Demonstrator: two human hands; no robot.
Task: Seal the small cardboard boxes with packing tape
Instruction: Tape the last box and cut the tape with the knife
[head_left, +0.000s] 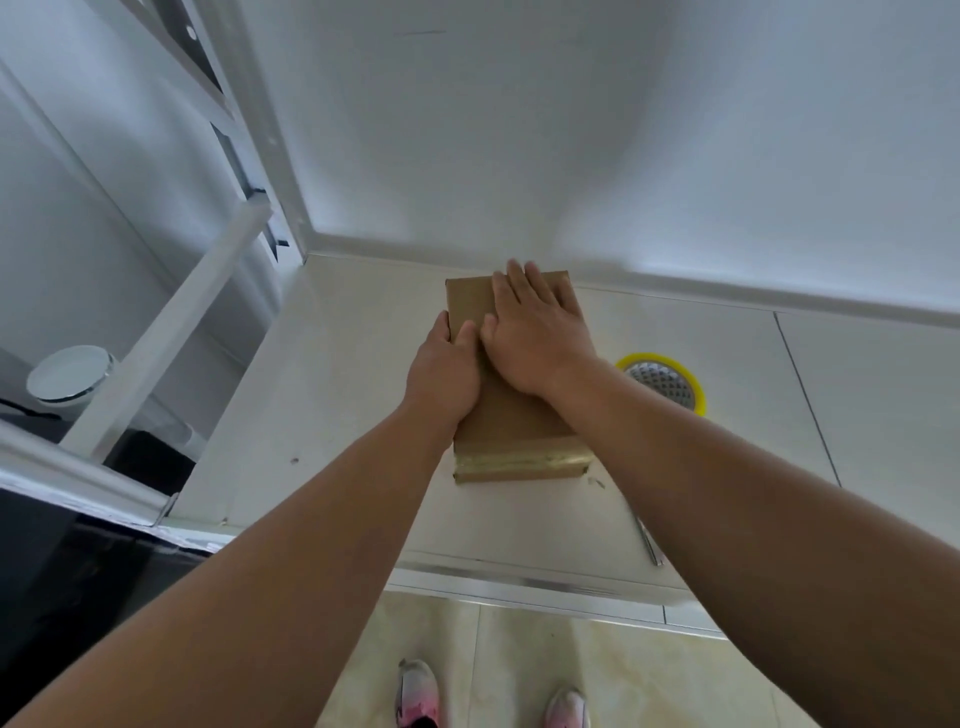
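The closed brown cardboard box (514, 421) is lying at the back edge of the counter (337, 364). The left hand (447, 371) is apparently gripping its left side; the right hand (535, 332) is pressing flat on top.

A pale counter (363, 364) is backed by a white wall (519, 130); below it, beige floor tiles (649, 675) (glossy) are seen.

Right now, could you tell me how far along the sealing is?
Done: shiny tape crosses the near end of the cardboard box. In hand: the right hand presses flat on top, the left hand grips its left edge. Left: the far end shows no visible tape; the tape roll lies alongside.
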